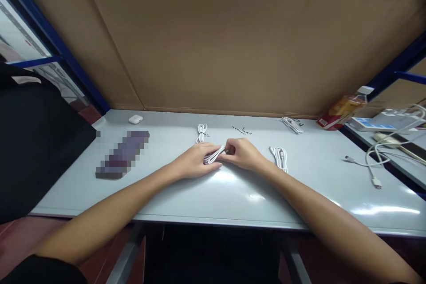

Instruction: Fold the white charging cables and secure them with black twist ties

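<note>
A coiled white cable (214, 155) is held over the middle of the grey table (206, 204). My left hand (196, 159) is closed round the coil, thumb below and fingers above. The fingers of my right hand (242, 153) pinch the cable's right end, where a connector partly shows. Just beyond my left hand lies another white cable bundle (201, 132), bound with a dark tie. Close to my right forearm is a third coiled white cable (280, 158). Short black twist ties (242, 130) lie behind my right hand.
A white earphone case (136, 119) and a blurred-out oblong object (123, 155) lie at the left. On the right are a tied white cable (292, 125), a tilted drink bottle (346, 108) and a loose white cable (369, 159). Cardboard (213, 44) walls the back.
</note>
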A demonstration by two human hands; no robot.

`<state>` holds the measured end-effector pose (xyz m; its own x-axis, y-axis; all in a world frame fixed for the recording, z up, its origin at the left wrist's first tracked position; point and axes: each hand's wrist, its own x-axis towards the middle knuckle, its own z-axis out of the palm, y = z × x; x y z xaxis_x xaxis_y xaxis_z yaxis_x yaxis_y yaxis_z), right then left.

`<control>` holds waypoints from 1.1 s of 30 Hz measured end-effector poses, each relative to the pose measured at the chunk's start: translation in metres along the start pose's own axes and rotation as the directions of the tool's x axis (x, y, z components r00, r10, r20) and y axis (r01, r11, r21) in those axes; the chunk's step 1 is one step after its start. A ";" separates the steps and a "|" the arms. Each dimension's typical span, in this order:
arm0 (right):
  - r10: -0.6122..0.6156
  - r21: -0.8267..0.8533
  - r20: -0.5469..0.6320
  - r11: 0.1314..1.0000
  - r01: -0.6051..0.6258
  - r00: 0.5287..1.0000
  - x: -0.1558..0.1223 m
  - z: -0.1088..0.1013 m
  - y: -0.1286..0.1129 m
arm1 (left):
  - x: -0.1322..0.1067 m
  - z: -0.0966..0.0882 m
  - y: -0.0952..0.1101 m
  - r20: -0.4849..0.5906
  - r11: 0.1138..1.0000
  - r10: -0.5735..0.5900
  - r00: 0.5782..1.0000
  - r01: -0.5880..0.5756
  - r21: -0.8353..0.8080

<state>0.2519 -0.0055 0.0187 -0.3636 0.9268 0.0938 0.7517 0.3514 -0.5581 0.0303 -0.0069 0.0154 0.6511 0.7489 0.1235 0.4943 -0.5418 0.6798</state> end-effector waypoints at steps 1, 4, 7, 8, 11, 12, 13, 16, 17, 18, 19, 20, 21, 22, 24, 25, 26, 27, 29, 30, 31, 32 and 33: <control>-0.009 -0.020 -0.001 1.000 0.009 1.000 0.000 -0.001 0.000 | 0.000 0.000 0.000 -0.014 0.998 0.038 0.999 -0.037 0.049; -0.063 -0.092 -0.059 0.994 0.057 0.996 -0.001 -0.004 0.001 | 0.001 -0.001 -0.003 -0.034 0.996 0.065 0.997 -0.062 0.060; -0.162 -0.153 -0.152 0.978 0.139 0.975 -0.002 -0.005 0.001 | 0.002 -0.006 -0.007 0.017 0.987 -0.075 0.997 0.077 -0.142; -0.211 -0.170 -0.156 0.968 0.184 0.965 -0.002 -0.004 0.000 | 0.002 -0.006 -0.008 0.050 0.959 -0.135 0.990 0.143 -0.245; -0.375 -0.249 -0.108 0.907 0.340 0.921 -0.003 0.004 -0.004 | 0.001 -0.005 -0.010 0.146 0.781 -0.217 0.965 0.262 -0.567; -0.416 -0.295 -0.098 0.880 0.372 0.904 -0.002 0.008 -0.006 | 0.001 -0.004 -0.009 0.163 0.706 -0.212 0.964 0.266 -0.656; -0.441 -0.347 -0.092 0.854 0.386 0.893 -0.002 0.012 -0.008 | 0.002 -0.003 -0.008 0.180 0.633 -0.209 0.961 0.273 -0.724; -0.422 -0.479 -0.075 0.810 0.338 0.904 0.001 0.021 -0.012 | 0.003 -0.002 -0.002 0.242 0.432 -0.250 0.938 0.331 -0.839; -0.395 -0.501 -0.070 0.808 0.310 0.916 0.001 0.022 -0.013 | 0.003 -0.002 0.001 0.267 0.380 -0.265 0.926 0.355 -0.854; -0.368 -0.513 -0.066 0.810 0.285 0.927 0.002 0.023 -0.014 | 0.003 -0.003 0.003 0.292 0.348 -0.273 0.917 0.377 -0.858; -0.346 -0.521 -0.064 0.812 0.264 0.936 0.002 0.023 -0.014 | 0.003 -0.005 0.005 0.314 0.337 -0.276 0.908 0.398 -0.853; -0.328 -0.530 -0.063 0.812 0.247 0.943 0.002 0.022 -0.015 | 0.002 -0.006 0.007 0.337 0.356 -0.276 0.900 0.422 -0.834; -0.315 -0.540 -0.063 0.809 0.233 0.947 0.002 0.021 -0.015 | 0.001 -0.007 0.008 0.356 0.412 -0.279 0.892 0.446 -0.795; -0.306 -0.551 -0.064 0.804 0.222 0.950 0.001 0.021 -0.015 | 0.000 -0.008 0.008 0.362 0.501 -0.283 0.888 0.458 -0.734; -0.291 -0.570 -0.068 0.796 0.202 0.954 0.000 0.020 -0.016 | -0.003 -0.008 0.009 0.335 0.714 -0.259 0.906 0.413 -0.565; -0.286 -0.575 -0.072 0.795 0.194 0.956 -0.001 0.020 -0.017 | -0.003 -0.007 0.009 0.307 0.799 -0.225 0.925 0.356 -0.485; -0.285 -0.576 -0.079 0.795 0.190 0.955 -0.002 0.021 -0.017 | -0.004 -0.006 0.009 0.282 0.856 -0.181 0.942 0.292 -0.427; -0.291 -0.576 -0.084 0.795 0.191 0.953 -0.002 0.021 -0.017 | -0.004 -0.005 0.009 0.261 0.885 -0.137 0.956 0.236 -0.401; -0.313 -0.575 -0.096 0.793 0.204 0.945 -0.004 0.022 -0.018 | -0.003 -0.002 0.009 0.228 0.891 -0.086 0.970 0.177 -0.418; -0.324 -0.573 -0.100 0.792 0.212 0.941 -0.005 0.023 -0.018 | -0.003 -0.001 0.010 0.220 0.880 -0.084 0.972 0.176 -0.441; -0.330 -0.571 -0.103 0.792 0.216 0.938 -0.005 0.023 -0.018 | -0.002 0.001 0.010 0.222 0.865 -0.092 0.971 0.188 -0.465; -0.328 -0.570 -0.106 0.793 0.213 0.939 -0.005 0.023 -0.019 | -0.002 0.001 0.010 0.234 0.849 -0.104 0.967 0.209 -0.486; -0.318 -0.569 -0.104 0.796 0.205 0.942 -0.005 0.022 -0.019 | -0.001 0.002 0.010 0.253 0.833 -0.117 0.960 0.234 -0.501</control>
<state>0.2270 -0.0201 0.0105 -0.5239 0.7757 0.3517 0.8370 0.5454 0.0441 0.0349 -0.0138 0.0205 0.7130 0.6862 -0.1443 0.2754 -0.0848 0.9576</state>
